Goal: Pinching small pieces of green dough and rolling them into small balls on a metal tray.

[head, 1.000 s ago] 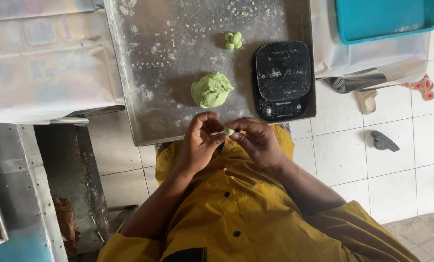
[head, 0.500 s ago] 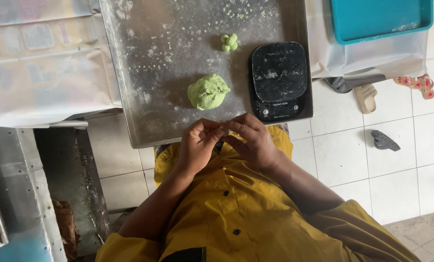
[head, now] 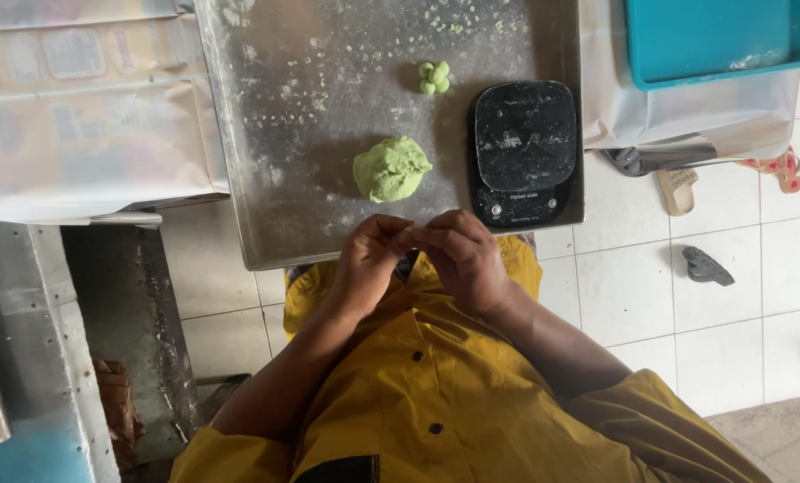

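My left hand and my right hand meet fingertip to fingertip just below the near edge of a floured metal tray. The fingers are curled shut around something small that they hide; earlier it showed as a small bit of green dough. On the tray ahead of my hands lies a rough lump of green dough. Farther back sits a little cluster of small green dough balls. A black digital kitchen scale, dusted with flour, rests on the tray's right side.
A teal plastic tray sits on a plastic-covered surface at the top right. A plastic-wrapped surface is on the left, with a metal frame below it. Sandals and a dark object lie on the white tiled floor.
My fingers have closed over the small green dough bit, which was visible between them a second ago. The hands have stayed in the same spot at the tray's edge.
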